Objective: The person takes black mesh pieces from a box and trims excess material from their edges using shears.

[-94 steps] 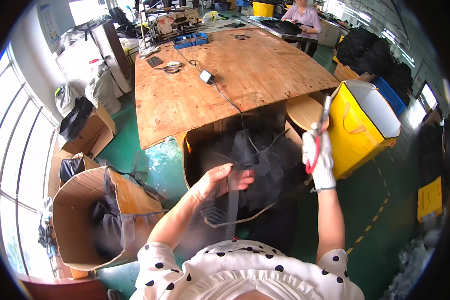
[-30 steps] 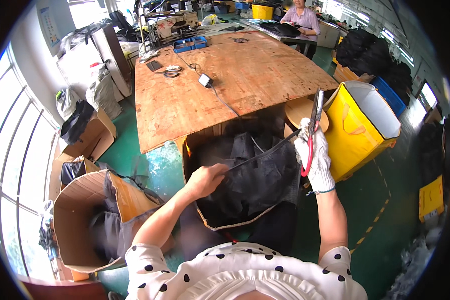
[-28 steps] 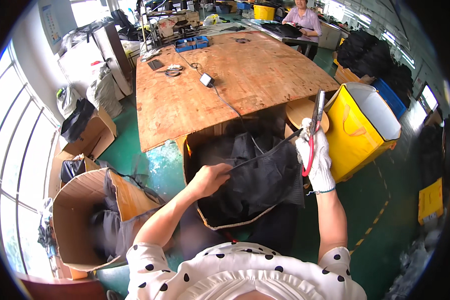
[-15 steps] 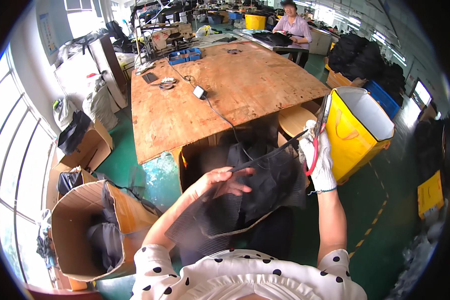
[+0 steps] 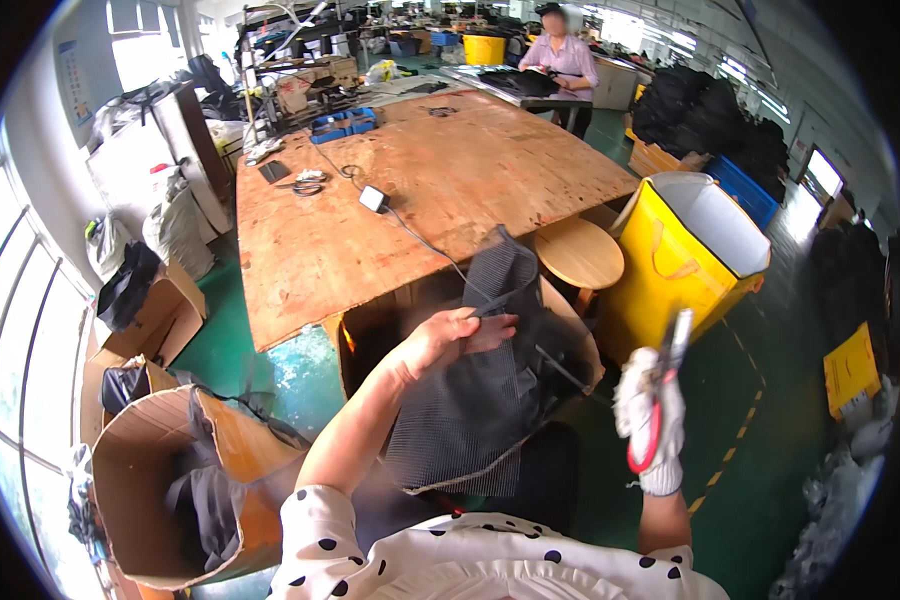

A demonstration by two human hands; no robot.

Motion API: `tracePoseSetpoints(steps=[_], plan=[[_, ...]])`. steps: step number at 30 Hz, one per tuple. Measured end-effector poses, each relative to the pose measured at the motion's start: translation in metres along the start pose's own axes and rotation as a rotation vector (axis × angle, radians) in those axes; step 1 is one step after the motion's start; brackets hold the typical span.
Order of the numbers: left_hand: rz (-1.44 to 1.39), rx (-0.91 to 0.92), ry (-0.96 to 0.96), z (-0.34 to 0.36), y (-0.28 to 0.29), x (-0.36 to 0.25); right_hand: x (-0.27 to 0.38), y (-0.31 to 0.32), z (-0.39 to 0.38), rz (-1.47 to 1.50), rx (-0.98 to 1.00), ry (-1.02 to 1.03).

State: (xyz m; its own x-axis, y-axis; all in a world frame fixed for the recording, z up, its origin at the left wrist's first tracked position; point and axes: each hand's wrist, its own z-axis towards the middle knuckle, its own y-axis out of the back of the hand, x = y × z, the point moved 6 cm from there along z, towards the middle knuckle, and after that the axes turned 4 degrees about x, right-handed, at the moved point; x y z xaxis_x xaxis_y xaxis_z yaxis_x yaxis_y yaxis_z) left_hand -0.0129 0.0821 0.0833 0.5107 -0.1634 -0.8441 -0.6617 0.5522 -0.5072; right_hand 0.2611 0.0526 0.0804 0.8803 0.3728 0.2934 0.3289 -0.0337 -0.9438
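Observation:
My bare left hand (image 5: 440, 345) grips a piece of black mesh (image 5: 455, 440) by its dark edging. The mesh rises above the fingers and hangs down over a cardboard box (image 5: 580, 320) holding dark fabric. My right hand (image 5: 638, 405), in a white knitted glove, holds red-handled scissors (image 5: 678, 335) upright, blurred, to the right of the box and away from the mesh.
A wooden table (image 5: 420, 170) carries a corded device (image 5: 375, 198) and blue bins (image 5: 340, 126). A round wooden stool (image 5: 577, 255) stands beside a yellow bag (image 5: 665, 295). Another cardboard box (image 5: 130, 480) is at left. A person in pink (image 5: 560, 65) works beyond the table.
My right hand has left the edge of the mesh and moved down and right with the scissors. My left hand has risen, lifting the mesh up in front of the stool. The view has shifted somewhat.

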Motion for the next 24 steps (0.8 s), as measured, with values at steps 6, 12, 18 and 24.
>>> tracePoseSetpoints(steps=[6,12,18,24], plan=[[-0.015,0.057,0.08,-0.003,0.003,0.03,-0.08,-0.025,-0.021,-0.848,0.188,-0.49],[-0.025,0.057,0.073,-0.007,-0.003,0.027,-0.098,0.003,-0.011,-0.746,0.238,-0.648],[-0.017,0.055,0.135,-0.011,-0.006,0.037,-0.108,0.009,-0.001,-0.648,0.151,-0.722],[-0.028,0.063,0.14,-0.011,-0.002,0.043,-0.104,-0.014,0.008,-0.864,0.251,-0.525]])
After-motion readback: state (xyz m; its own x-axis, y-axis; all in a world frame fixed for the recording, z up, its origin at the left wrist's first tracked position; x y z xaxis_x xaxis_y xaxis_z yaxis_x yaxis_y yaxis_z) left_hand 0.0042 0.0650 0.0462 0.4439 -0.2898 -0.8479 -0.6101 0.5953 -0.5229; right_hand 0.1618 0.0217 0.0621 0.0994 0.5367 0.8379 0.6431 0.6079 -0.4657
